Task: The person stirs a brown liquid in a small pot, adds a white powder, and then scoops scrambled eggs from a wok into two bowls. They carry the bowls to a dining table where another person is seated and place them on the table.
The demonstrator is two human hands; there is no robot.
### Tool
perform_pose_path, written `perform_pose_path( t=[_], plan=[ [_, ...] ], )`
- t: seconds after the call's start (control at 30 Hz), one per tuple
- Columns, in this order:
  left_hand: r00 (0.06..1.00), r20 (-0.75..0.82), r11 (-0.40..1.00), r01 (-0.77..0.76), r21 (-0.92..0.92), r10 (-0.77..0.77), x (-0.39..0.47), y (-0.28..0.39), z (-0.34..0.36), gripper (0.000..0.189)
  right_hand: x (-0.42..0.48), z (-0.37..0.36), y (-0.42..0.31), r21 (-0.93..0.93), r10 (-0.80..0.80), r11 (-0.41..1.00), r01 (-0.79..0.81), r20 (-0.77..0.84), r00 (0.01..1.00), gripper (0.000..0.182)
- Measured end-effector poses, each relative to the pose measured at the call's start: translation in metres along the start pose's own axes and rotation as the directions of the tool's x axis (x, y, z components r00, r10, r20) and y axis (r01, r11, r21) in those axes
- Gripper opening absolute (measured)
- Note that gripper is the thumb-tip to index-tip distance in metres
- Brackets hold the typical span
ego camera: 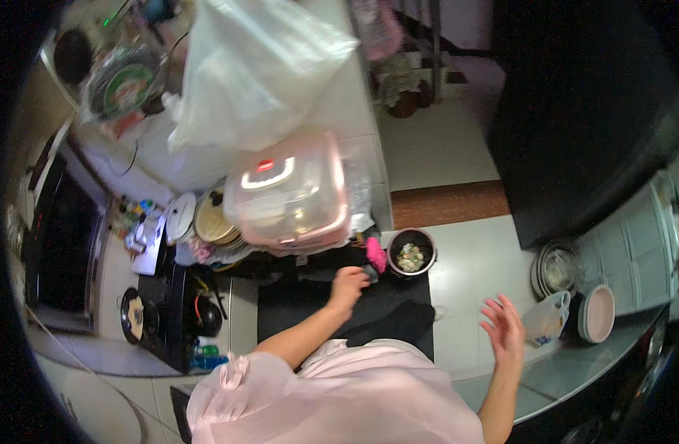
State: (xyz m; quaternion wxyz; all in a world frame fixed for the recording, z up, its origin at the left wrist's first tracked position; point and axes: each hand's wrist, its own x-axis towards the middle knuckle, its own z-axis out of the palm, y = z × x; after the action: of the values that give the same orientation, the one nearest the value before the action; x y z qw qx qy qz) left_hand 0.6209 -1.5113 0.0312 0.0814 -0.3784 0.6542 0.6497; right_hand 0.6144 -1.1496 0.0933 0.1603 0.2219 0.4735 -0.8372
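Observation:
My left hand [349,286] is stretched forward over a black floor mat [295,311], its fingers curled. A small grey object [371,273] shows at its fingertips; whether I hold it is unclear. Just beyond hangs a bright pink fluffy cloth [376,254]. Right of these stands a round bin [391,266] with food scraps [410,256] in it. My right hand [504,328] is raised at the right, fingers spread, with nothing in it.
A clear-lidded pink storage box [295,194] and a white plastic bag [262,72] rise in front. To the left, lidded pots [216,216] and a pan [133,315] stand on the counter. Metal bowls [553,269], a plastic bag [546,319] and pink basins [598,314] sit at right.

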Motion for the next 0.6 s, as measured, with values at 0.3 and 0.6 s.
perform_pose_path(
  t=[0.3, 0.6],
  plan=[
    [0.990, -0.104, 0.634, -0.020, -0.773, -0.096, 0.095, 0.036, -0.330, 0.040, 0.026, 0.308, 0.175, -0.330, 0.549, 0.835, -0.440, 0.451, 0.704, 0.032],
    [0.966, 0.245, 0.405, 0.256, -0.878, -0.081, 0.105, 0.113, -0.433, 0.030, 0.055, 0.499, 0.306, -0.642, 0.434, 0.748, -0.168, 0.281, 0.856, 0.020]
  ],
)
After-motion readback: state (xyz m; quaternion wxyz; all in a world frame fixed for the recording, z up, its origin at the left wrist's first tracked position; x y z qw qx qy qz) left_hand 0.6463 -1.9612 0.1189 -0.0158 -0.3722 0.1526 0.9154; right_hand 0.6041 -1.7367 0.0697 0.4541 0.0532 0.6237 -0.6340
